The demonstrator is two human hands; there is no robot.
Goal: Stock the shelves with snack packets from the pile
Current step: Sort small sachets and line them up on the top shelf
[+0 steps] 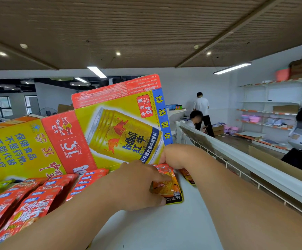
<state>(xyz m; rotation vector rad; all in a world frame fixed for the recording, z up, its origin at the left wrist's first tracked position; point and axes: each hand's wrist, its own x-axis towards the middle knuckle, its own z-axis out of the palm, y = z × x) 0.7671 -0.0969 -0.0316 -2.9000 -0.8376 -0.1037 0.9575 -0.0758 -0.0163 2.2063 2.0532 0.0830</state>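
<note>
Two things I can't read from up here. My right hand (173,156) is balled up at the back of the white shelf (164,231), its fingers tucked out of sight against the Red Bull carton (121,123), so I cannot tell whether it's gripping anything. And a second orange packet (189,176) peeks out from under that wrist, mostly covered. Over at the shelf's left side, the rows of red packets (35,204) get cut off by the edge of view. Now the orange packet (166,186): it's lying toward the back of the shelf, just in front of the carton. My left hand (137,184) is pinching it, index finger across its top face, thumb at its near edge beside the word CHEW.
</note>
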